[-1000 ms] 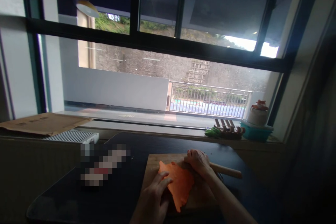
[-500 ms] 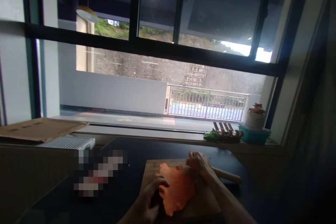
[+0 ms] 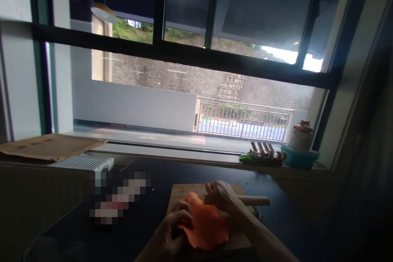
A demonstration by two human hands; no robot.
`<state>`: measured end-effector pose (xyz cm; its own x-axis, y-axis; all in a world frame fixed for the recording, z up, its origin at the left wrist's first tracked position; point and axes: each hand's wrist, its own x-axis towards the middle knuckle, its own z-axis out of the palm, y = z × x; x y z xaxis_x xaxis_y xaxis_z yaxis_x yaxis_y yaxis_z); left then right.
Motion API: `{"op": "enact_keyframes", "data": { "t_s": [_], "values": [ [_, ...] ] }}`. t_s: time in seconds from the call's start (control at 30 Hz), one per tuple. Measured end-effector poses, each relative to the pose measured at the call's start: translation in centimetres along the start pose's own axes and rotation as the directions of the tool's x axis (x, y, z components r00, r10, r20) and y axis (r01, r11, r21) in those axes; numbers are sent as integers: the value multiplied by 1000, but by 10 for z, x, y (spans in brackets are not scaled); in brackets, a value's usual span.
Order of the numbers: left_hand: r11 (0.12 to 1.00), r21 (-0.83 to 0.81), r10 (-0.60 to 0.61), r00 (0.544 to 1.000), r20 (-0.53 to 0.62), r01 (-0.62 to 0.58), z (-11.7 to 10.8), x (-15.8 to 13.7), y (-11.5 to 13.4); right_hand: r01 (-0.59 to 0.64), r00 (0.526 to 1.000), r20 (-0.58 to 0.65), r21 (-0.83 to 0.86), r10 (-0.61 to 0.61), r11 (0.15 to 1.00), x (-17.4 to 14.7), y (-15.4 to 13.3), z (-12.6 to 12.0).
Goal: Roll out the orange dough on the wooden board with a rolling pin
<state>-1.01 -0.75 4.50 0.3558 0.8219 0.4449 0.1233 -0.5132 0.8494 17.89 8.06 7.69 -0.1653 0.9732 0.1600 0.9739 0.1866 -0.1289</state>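
Observation:
A thin orange sheet of dough or clay [image 3: 207,225] with a ragged edge lies on a wooden board [image 3: 181,189]. My left hand [image 3: 178,223] is closed at its left edge, the fingers curled over it and the edge slightly lifted. My right hand [image 3: 222,196] is wrapped round a wooden rolling pin [image 3: 253,200] near the top right of the sheet. The pin's right end sticks out past the board. Its left part is mostly hidden under the hand.
The board rests on a dark table [image 3: 147,233]. A blurred-out item [image 3: 121,200] lies at left. Beyond are a brown paper envelope [image 3: 52,146], a white slatted unit [image 3: 82,163], and a windowsill with a brown rack-like thing [image 3: 267,155] and teal box [image 3: 302,157]. A metal handle [image 3: 258,212] shows at the board's right.
My right hand has moved left with the rolling pin, which now lies more level. The sheet's left edge has shifted under my left hand, whose fingers are more curled.

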Motion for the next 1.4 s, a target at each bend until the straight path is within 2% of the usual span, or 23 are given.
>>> {"op": "enact_keyframes", "data": {
  "t_s": [0.2,0.37,0.5,0.67,0.93,1.03,1.23,1.3,1.4],
  "values": [
    [997,81,-9,998,-65,14,-2,1,-2,58,995,-91,69,-52,996,8,1,16],
    [986,154,67,996,-51,-58,3,-7,-22,-7,999,-50,105,13,994,27,-2,12],
    [979,176,110,992,-61,-97,5,-9,-33,42,995,-100,126,-29,991,10,-3,16],
    [986,152,78,993,-87,-64,7,-5,-24,77,980,-190,80,-61,994,-17,-5,24],
    [986,164,35,996,-85,-20,7,-3,-15,-40,996,-75,97,47,995,21,-6,15],
    [988,155,31,996,-86,-18,7,-1,-14,-33,998,-46,99,38,995,18,-6,15],
    [988,152,9,997,-81,4,9,-1,-13,48,980,-196,83,-31,995,-16,-8,28],
    [987,159,9,996,-84,5,8,-1,-12,44,977,-213,73,-28,996,-16,-9,29],
    [986,166,7,997,-76,5,8,0,-8,11,986,-167,64,0,998,1,-9,25]
  ]
}}
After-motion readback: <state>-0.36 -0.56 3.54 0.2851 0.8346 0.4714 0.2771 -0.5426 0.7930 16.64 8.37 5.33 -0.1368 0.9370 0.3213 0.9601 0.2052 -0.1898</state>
